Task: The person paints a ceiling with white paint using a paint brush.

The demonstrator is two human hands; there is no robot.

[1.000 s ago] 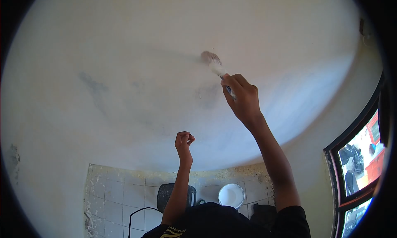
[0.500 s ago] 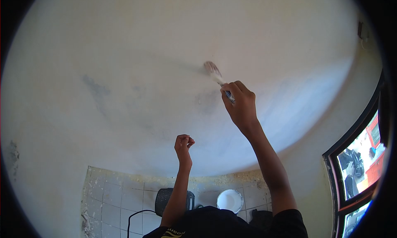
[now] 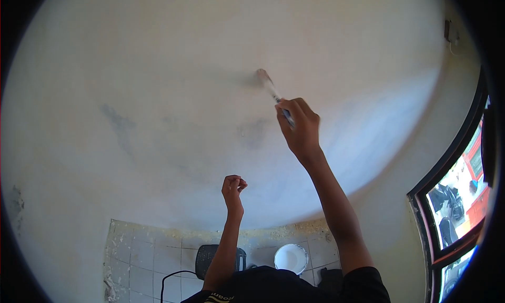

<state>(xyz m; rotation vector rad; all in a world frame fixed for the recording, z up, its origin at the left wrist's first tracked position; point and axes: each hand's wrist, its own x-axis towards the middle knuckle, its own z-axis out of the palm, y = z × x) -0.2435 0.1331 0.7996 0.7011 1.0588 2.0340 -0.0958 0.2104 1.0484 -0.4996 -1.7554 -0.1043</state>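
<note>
My right hand (image 3: 301,121) is closed around the handle of a paintbrush (image 3: 269,87). The brush tilts up and to the left, its bristle end at the pale wall (image 3: 173,55); whether it touches cannot be made out for certain. Grey smudges mark the wall below and to the left of the brush. Lower down, my left hand (image 3: 233,185) is raised in front of the wall with its fingers curled together. If anything is in those fingers, it is hidden or too small to name.
A white bucket (image 3: 291,258) and a dark box-shaped device (image 3: 209,258) with a black cable (image 3: 171,275) stand on the paint-spattered tile floor (image 3: 142,258). At the right is a dark-framed window (image 3: 425,219). Flaking paint (image 3: 17,202) shows on the far left wall.
The brush and my right hand have shifted slightly up and left. My left hand stays nearly in place, still curled. The view has tilted a little.
</note>
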